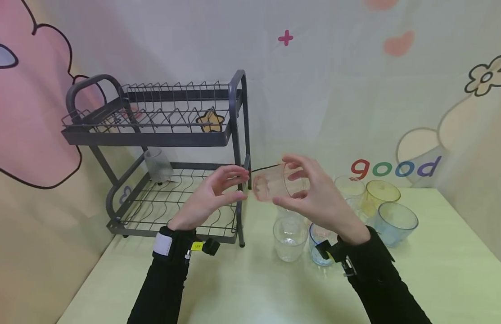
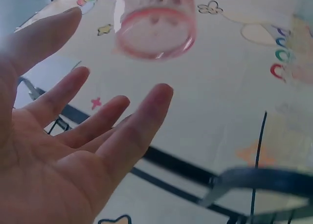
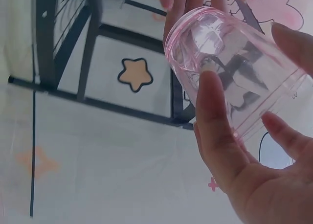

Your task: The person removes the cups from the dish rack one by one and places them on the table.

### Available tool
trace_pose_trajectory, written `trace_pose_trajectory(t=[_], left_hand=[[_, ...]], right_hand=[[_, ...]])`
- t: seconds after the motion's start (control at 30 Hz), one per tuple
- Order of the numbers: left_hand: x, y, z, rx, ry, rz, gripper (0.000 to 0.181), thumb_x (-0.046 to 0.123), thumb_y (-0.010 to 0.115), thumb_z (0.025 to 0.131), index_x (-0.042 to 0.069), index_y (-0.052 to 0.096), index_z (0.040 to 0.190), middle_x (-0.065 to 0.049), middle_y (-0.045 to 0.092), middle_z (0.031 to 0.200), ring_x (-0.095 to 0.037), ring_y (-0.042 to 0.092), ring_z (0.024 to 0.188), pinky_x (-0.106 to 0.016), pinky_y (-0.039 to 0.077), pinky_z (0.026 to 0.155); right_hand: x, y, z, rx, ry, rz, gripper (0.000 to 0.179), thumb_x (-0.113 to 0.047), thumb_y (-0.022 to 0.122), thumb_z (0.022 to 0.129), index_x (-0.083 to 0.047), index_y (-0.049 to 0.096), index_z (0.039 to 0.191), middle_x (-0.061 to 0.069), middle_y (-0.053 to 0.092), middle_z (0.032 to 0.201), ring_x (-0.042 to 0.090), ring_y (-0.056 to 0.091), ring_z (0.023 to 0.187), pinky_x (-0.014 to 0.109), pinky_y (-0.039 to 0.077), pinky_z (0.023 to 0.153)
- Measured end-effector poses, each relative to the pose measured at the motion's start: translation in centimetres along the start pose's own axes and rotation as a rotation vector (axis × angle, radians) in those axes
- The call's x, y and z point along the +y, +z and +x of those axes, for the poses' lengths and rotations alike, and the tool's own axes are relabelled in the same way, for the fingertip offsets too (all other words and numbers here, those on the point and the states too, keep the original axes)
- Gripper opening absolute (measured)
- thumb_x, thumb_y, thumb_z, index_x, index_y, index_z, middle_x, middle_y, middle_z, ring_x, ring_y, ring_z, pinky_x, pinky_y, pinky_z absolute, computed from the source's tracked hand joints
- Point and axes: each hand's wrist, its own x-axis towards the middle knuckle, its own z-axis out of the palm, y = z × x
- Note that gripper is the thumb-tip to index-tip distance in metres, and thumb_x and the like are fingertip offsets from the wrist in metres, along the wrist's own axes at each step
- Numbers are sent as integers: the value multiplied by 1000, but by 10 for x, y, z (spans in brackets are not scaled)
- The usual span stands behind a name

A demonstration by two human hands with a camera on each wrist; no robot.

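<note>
My right hand [image 1: 315, 191] grips a clear pink-tinted glass [image 1: 270, 182], tilted onto its side with the base toward my left hand. In the right wrist view, fingers and thumb curl round the pink glass [image 3: 239, 67]. My left hand [image 1: 211, 193] is held up beside the rack with fingers spread and nothing in it. A gap shows between its fingertips [image 2: 161, 94] and the glass base in the left wrist view. Below the right hand stand a clear glass [image 1: 290, 238] and a blue-tinted glass [image 1: 321, 252], the latter partly hidden by the wrist.
A dark two-tier dish rack [image 1: 145, 137] stands at the left, with one frosted glass [image 1: 158, 165] on its lower tier. At the right stand a yellow glass [image 1: 383, 192], a light blue glass [image 1: 396, 222] and a clear glass [image 1: 349, 186]. A patterned cloth hangs behind the table [image 1: 250, 288].
</note>
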Motion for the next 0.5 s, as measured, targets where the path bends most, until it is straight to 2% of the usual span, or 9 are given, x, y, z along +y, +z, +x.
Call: trace_pose_trajectory(t=[0.07,0.33,0.5], left_hand=[[0,-9,-5,32,-15,56,51,16,68,93,15,47,139,-7,49,142,-20,44,133,-43,42,104],[-5,-45,-24,229,-26,139,38,18,62,97,5,51,131,-11,55,131,-25,53,121,-41,51,93],[-13,-62,-29,290,-89,237,37,19,61,99,5,50,131,-11,54,130,-25,53,120,-37,52,92]], right_hand=[[3,-7,-5,-8,-2,-39,79,-24,85,77,-14,43,143,8,48,129,25,54,108,32,58,73],[18,-36,-24,-21,4,-171,74,-28,84,79,-12,46,140,9,47,126,25,54,106,25,57,69],[26,-59,-46,-30,61,-304,72,-33,83,79,-14,48,139,13,46,122,23,63,92,25,56,63]])
